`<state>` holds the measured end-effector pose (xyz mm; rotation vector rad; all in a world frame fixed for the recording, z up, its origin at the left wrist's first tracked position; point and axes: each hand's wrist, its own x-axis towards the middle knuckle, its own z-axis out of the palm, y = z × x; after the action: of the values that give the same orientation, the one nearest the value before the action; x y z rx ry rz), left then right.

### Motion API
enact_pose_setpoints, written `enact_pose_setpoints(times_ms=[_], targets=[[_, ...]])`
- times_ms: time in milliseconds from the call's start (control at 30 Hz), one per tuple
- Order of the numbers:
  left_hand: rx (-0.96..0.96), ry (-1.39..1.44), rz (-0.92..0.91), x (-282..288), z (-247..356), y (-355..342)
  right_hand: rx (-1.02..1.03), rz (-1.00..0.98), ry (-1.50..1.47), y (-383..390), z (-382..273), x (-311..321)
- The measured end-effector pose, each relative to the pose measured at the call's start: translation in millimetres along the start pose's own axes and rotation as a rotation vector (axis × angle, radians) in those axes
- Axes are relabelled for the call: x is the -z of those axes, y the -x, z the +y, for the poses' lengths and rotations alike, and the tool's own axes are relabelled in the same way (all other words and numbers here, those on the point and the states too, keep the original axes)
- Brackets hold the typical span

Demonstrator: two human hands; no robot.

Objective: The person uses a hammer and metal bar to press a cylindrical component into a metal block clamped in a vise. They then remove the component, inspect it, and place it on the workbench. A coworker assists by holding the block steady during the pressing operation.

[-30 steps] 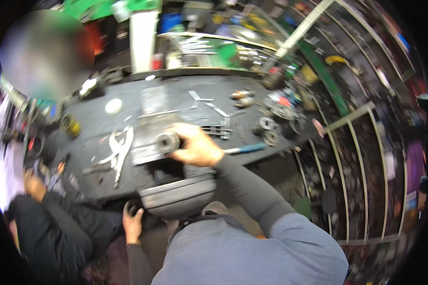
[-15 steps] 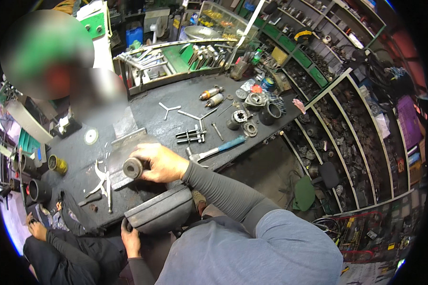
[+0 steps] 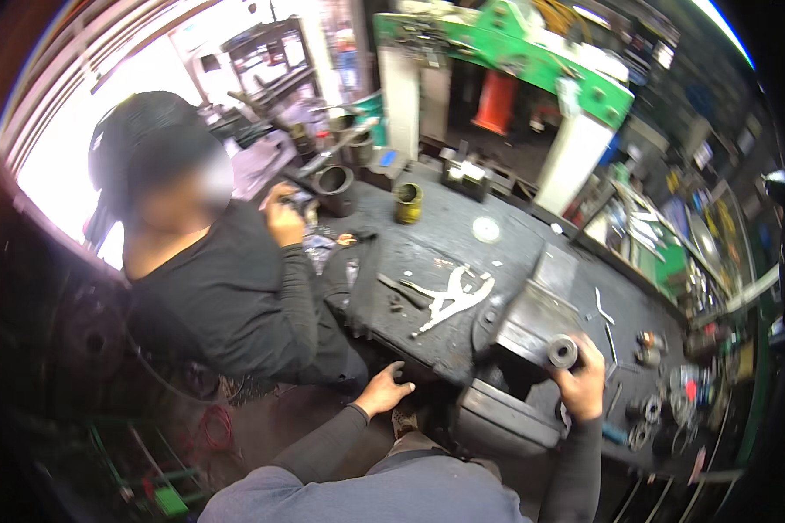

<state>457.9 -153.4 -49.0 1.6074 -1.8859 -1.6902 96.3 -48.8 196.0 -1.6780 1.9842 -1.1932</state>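
My right hand (image 3: 586,383) is closed round a round metal part (image 3: 563,350) with a hole through its middle. It holds the part beside the far jaw (image 3: 532,321) of a large bench vise. The vise's front jaw block (image 3: 508,417) lies nearer me, with a gap between the two. My left hand (image 3: 384,392) hangs in the air off the bench's front edge, left of the vise, its fingers stretched out and nothing in them. Silver locking pliers (image 3: 455,298) lie on the dark bench (image 3: 436,248) left of the vise.
A person in black (image 3: 218,296) sits at the left, hands by the bench. A yellow can (image 3: 407,202) and a dark metal cylinder (image 3: 334,189) stand farther back. A green press frame (image 3: 532,61) rises behind. Metal parts (image 3: 645,410) lie at the right.
My view has swung to the left, bringing the other person into sight. My left hand has come off the vise's front jaw. My right hand keeps hold of the round metal part.
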Motion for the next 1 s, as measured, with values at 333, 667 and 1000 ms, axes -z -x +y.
enact_pose_setpoints(times_ms=[333,667,1000], targets=[[0.055,0.079,0.081,-0.8,-32.7,1.9,-0.010,-0.010,-0.077,-5.9,7.5,4.1],[0.045,0.058,0.046,-20.9,-46.2,2.1,-0.013,-0.003,-0.062,-6.2,8.2,3.6],[0.070,0.099,0.075,-29.9,-55.4,11.2,-0.019,0.012,-0.068,-2.0,9.5,-0.3]])
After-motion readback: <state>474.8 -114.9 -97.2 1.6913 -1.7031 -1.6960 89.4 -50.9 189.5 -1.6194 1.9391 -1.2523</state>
